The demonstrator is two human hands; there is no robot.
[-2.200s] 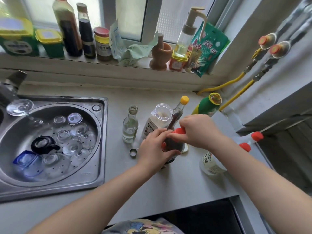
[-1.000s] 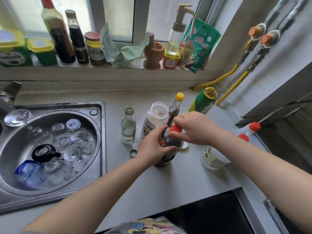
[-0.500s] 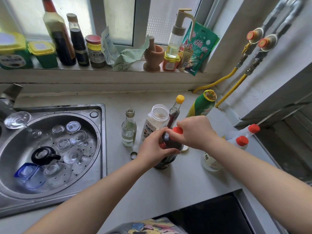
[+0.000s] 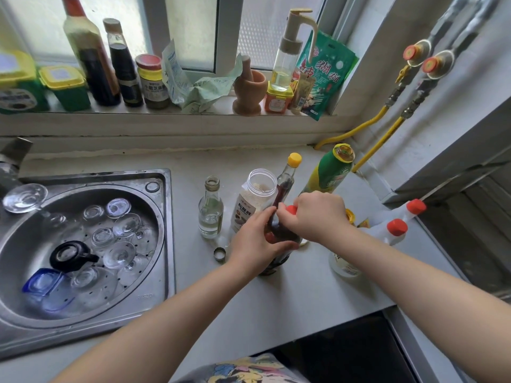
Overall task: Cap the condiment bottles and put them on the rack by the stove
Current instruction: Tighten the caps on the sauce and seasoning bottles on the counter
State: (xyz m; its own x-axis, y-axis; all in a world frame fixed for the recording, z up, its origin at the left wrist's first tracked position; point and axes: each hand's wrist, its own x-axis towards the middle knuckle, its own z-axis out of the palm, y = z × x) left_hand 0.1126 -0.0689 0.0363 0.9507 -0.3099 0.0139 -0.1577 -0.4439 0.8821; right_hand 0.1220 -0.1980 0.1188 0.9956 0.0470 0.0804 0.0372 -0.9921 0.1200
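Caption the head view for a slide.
Left hand steadies dark sauce bottle; right hand grips its red cap.

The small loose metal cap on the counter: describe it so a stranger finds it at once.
Start at the steel sink and move right onto the grey counter. The metal cap lies there, below the uncapped clear glass bottle and beside the left hand. It alone is a loose ring.

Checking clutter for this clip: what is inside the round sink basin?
Several clear glass lids, a black lid and a blue container lie in the sink; anything beneath them is hidden.
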